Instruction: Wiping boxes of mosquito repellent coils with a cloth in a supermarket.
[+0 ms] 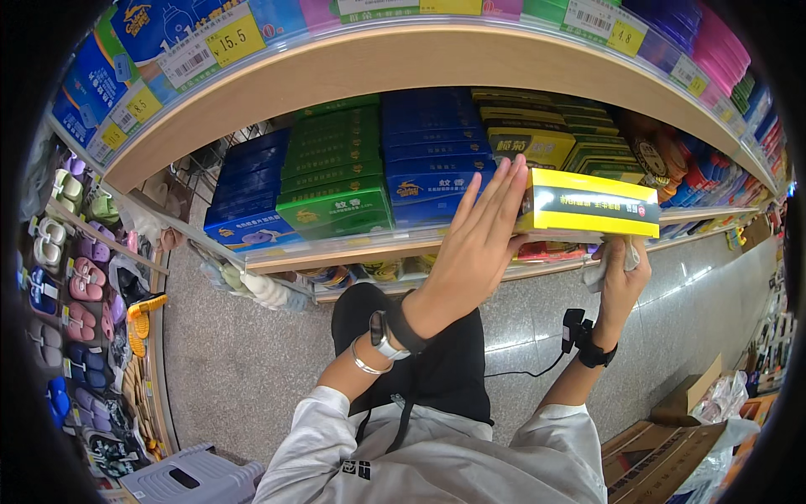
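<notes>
A yellow carton [592, 230] with a dark printed band is held up in front of the lower shelf. The flat fingers of my left hand [482, 246] lie along its left end, with the thumb near its lower corner. Under the right part of the carton, my right hand [626, 277] grips a crumpled pale cloth [595, 274] and touches the carton's underside. Behind them, stacked blue cartons [434, 189], green cartons [337, 211] and yellow cartons [529, 142] fill the shelf. My left fingers and the raised carton partly cover these stacks.
Overhead, a wooden upper shelf [403, 60] with price tags juts out. Slippers [88, 280] hang on a rack at left. A grey plastic stool [189, 475] stands at lower left, and cardboard boxes [661, 453] lie at lower right. A cable [529, 375] hangs near my right wrist.
</notes>
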Motion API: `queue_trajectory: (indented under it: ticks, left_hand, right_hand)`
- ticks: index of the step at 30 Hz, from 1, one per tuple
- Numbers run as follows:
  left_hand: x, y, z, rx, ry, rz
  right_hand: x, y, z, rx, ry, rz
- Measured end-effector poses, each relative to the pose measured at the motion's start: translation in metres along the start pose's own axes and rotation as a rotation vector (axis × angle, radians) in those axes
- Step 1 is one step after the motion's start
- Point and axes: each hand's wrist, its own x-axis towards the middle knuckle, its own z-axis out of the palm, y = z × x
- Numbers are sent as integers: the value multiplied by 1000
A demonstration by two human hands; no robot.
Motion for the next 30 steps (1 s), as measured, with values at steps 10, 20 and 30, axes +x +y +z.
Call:
queue_trajectory:
  ticks: [10,20,30]
  left_hand:
    - [15,-23,19,227,78,-44]
    - [10,-36,31,316,67,-67]
    - [12,-35,34,437,43,-118]
  right_hand:
    - [14,12,27,83,-52,128]
    - [19,44,44,117,-33,17]
    - [24,64,57,45,-16,9]
